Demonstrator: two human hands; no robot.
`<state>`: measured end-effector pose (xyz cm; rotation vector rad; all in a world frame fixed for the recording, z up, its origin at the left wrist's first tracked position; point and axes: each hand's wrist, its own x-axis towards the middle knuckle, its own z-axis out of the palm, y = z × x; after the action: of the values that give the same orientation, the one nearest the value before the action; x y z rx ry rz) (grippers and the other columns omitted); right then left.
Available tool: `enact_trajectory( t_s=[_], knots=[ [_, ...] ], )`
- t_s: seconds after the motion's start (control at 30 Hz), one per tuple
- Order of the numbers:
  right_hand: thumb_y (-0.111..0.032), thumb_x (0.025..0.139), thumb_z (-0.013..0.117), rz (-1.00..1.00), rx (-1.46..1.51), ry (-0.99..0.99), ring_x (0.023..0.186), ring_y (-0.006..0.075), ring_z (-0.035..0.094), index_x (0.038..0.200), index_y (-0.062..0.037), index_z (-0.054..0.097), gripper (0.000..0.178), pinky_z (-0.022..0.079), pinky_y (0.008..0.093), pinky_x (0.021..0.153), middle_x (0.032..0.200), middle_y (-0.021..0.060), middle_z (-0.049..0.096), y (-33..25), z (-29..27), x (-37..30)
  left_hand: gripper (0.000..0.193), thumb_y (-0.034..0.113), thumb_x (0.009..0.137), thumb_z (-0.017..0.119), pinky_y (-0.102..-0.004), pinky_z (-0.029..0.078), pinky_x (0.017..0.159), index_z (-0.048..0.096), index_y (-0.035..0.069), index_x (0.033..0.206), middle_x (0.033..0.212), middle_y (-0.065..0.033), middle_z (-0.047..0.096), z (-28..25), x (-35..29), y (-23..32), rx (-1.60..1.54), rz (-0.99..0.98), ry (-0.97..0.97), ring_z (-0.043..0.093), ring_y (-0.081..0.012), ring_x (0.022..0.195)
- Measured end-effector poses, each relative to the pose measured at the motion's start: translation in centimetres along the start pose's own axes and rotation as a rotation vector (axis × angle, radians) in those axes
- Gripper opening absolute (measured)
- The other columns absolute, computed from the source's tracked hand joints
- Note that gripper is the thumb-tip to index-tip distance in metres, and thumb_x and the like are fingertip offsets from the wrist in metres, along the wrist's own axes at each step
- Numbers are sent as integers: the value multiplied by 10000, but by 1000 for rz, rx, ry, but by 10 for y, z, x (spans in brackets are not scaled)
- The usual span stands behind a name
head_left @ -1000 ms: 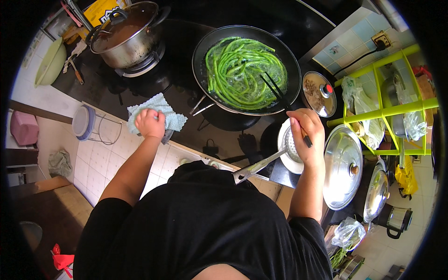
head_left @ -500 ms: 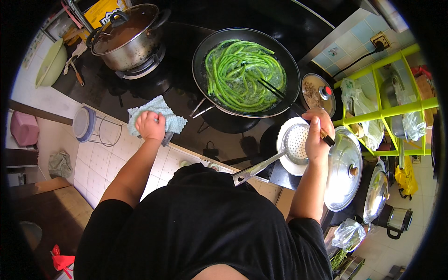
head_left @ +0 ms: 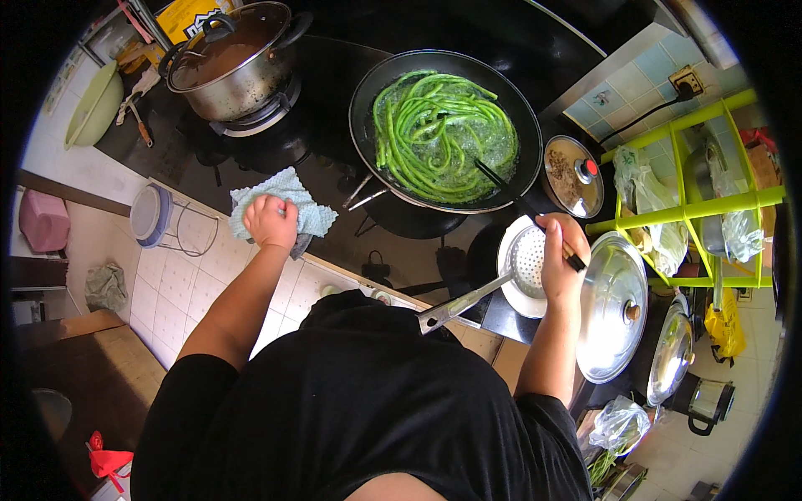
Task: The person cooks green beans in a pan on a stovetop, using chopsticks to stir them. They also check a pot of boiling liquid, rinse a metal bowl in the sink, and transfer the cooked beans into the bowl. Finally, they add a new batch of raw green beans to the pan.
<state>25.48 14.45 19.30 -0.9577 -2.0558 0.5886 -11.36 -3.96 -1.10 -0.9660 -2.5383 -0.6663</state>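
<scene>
A light-blue cloth [head_left: 313,215] lies bunched at the front edge of the stove top, with my left hand [head_left: 269,221] closed over it. Something dark shows under the cloth, too hidden to name. My right hand [head_left: 561,255] grips dark chopsticks [head_left: 506,185], their tips down among long green beans [head_left: 409,138]. The beans lie coiled in bubbling liquid in a wide black pan [head_left: 361,104]. Two metal rods [head_left: 368,198] stick out at the pan's near left side. Below my right hand a perforated skimmer [head_left: 525,260] rests over a white bowl [head_left: 508,238], its handle toward me.
A steel pot [head_left: 242,96] with a glass lid sits on the back-left burner. Right of the pan are a small lidded pot [head_left: 573,174], a large steel lid [head_left: 614,309] and a green rack [head_left: 685,200] holding bags. A pale green bowl [head_left: 93,107] stands far left.
The chopsticks' tips have moved slightly right and nearer to me, and the beans have shifted, opening a gap of bubbling liquid. My left hand stays on the cloth.
</scene>
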Motion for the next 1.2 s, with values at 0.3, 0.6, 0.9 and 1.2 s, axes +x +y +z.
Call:
enact_trajectory(
  t_s=[0.3,0.6,0.9,1.2],
  knots=[
    [-163,901,490,81,222,108,771,137,555,848,10,617,221,427,256,730,824,70,615,14,-7,-4,190,287,717,620,-383,314,883,532,137,641,867,-9,544,-1,0,1,6,-19,-15,479,-253,930],
    [-95,874,520,168,223,27,771,168,560,831,12,624,156,427,263,716,819,90,606,19,1,-8,188,283,728,617,-393,323,868,528,134,657,870,-24,546,0,0,-1,6,1,-1,482,-263,920],
    [-68,824,558,7,57,-40,767,219,572,810,-23,639,93,431,317,713,790,89,627,15,10,0,195,289,723,616,-387,318,878,531,135,640,858,-15,547,0,0,0,-2,-11,-3,480,-256,919],
    [-67,768,608,-257,74,-118,784,251,580,813,-39,637,61,418,333,744,818,81,636,-7,38,33,198,289,732,614,-389,326,857,522,135,649,862,-21,542,-1,1,-1,-4,-11,-10,478,-263,916]
  ],
)
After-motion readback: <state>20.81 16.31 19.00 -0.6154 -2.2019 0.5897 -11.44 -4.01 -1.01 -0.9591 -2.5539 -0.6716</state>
